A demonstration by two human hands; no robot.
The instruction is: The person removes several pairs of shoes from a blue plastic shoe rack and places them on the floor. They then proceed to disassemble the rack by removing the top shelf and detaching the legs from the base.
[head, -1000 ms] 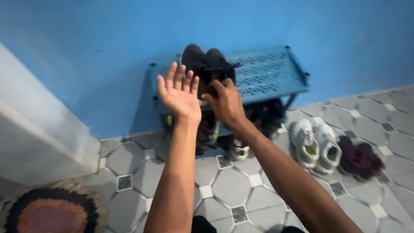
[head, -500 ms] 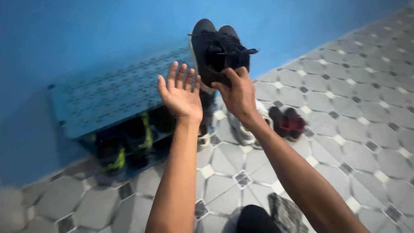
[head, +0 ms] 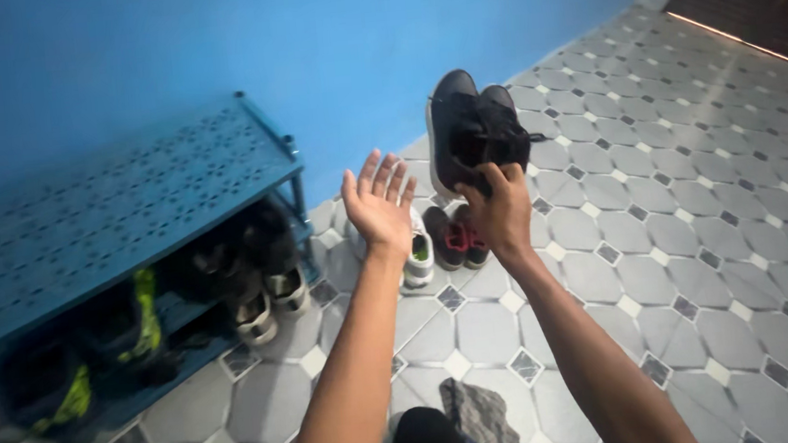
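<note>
A blue wall (head: pixel 208 48) and a grey tiled floor (head: pixel 701 252) were seen, with a pair of black shoes (head: pixel 472 134) held up in the air.

A blue perforated shoe rack (head: pixel 108 208) was set against the wall, left of the fingers; on its lower shelf dark shoes with yellow-green trim (head: pixel 141 320) and dark shoes with pale soles (head: pixel 262 290) were kept, while its top was bare. The black pair was gripped at the heels by the right hand (head: pixel 500 214), the fingers closed around them and the toes pointed up above the fingertips. The left hand (head: pixel 378 204) was held wide open, palm up, fingers spread, just beside the pair but not touching it. Below the fingers, a white shoe (head: pixel 419 253) and a dark red pair (head: pixel 457 240) were left on the floor.
</note>
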